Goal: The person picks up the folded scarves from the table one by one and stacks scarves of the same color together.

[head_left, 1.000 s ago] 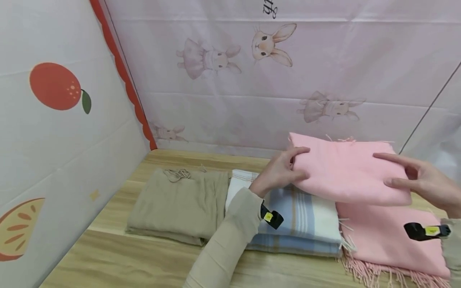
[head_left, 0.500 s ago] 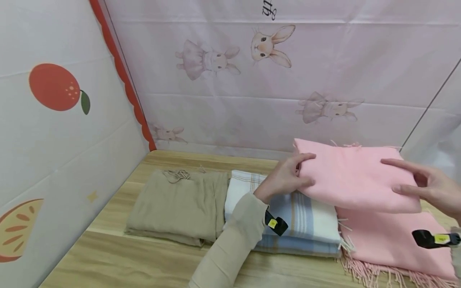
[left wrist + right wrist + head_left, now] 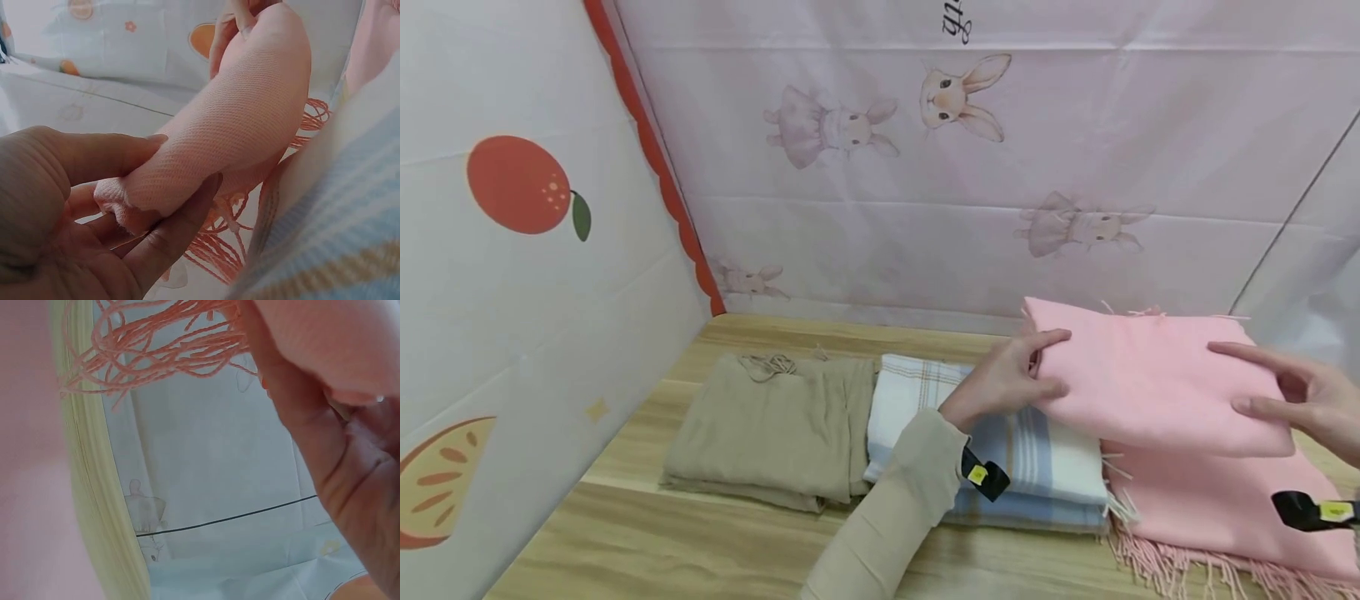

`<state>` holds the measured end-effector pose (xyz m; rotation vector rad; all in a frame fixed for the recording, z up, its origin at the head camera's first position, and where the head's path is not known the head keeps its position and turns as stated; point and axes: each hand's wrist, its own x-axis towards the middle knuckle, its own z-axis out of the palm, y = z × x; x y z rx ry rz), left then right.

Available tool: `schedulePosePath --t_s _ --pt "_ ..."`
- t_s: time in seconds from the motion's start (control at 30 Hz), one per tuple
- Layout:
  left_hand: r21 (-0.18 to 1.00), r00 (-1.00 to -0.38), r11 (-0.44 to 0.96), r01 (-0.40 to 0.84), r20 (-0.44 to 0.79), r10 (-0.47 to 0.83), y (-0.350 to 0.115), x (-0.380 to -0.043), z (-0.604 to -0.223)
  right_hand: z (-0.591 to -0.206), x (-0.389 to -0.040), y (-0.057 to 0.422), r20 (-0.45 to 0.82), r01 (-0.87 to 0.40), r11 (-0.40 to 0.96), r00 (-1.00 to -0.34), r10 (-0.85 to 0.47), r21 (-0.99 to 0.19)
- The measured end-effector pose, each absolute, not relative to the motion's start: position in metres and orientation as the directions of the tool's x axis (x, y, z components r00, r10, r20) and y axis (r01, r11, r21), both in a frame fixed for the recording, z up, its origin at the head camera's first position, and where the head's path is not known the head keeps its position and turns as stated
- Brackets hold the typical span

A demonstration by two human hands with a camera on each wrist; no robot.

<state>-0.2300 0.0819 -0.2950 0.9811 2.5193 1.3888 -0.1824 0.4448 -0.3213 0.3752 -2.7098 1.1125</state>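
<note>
Two hands hold the folded pink scarf [image 3: 1150, 375] above the desk [image 3: 647, 533]: the left hand [image 3: 1007, 379] pinches its left end, the right hand [image 3: 1303, 400] its right end. If either pinch is relaxed, the fold could be lost and the fringe [image 3: 219, 244] snagged on the striped scarf [image 3: 1037, 454] beneath.

We count four folded cloths in all. Two are pink scarves: one pink scarf [image 3: 1150, 379] pinched between the fingers of our left hand [image 3: 1007, 379] and right hand [image 3: 1311, 400], and a second fringed pink scarf [image 3: 1210, 508] lying just below those fingers. One is a blue-and-white plaid cloth [image 3: 1037, 467], directly beneath our left fingers. One is a beige cloth [image 3: 760, 429], well off to the left of them. Two hands are in view, and each wrist bears one black camera clip, two in total.
</note>
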Motion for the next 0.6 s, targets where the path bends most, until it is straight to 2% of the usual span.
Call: schedulePosePath --t_s 0.17,0.33,0.6 --pt "0.777 -0.774 0.382 0.5 0.204 0.599 0.086 -0.229 -0.297 -0.328 -0.183 0.452 0.216 -0.295 0.59 -0.955 -0.202 -0.752" --pt "0.786 -0.766 0.371 0.494 0.193 0.613 0.09 -0.227 -0.299 -0.335 -0.183 0.462 0.17 -0.254 0.558 -0.965 -0.199 -0.79" --pt "0.806 -0.777 0.361 0.469 0.181 0.603 0.095 -0.223 -0.3 -0.336 -0.181 0.468 0.164 -0.253 0.596 -0.966 -0.2 -0.762"
